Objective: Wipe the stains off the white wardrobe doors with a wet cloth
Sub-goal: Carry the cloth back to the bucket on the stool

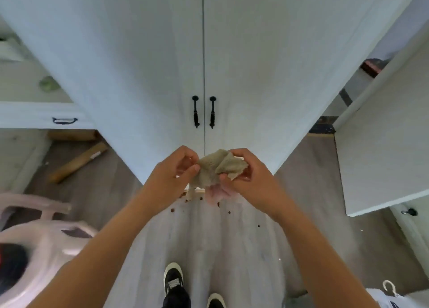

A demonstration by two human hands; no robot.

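beige cloth [214, 168], white wardrobe doors [151, 52], black handles [196, 111], grey wood-grain floor [308, 191]

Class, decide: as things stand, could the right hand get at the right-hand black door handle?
Probably yes. Nothing lies between the right hand and the right-hand door handle just above it, though that hand and the left hand both hold the cloth.

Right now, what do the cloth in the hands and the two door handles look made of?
Cloth: beige terry-like fabric, judging by its nubbly, matte, crumpled surface. Door handles: probably metal with a black finish, given their slim turned shape; painted wood cannot be excluded.
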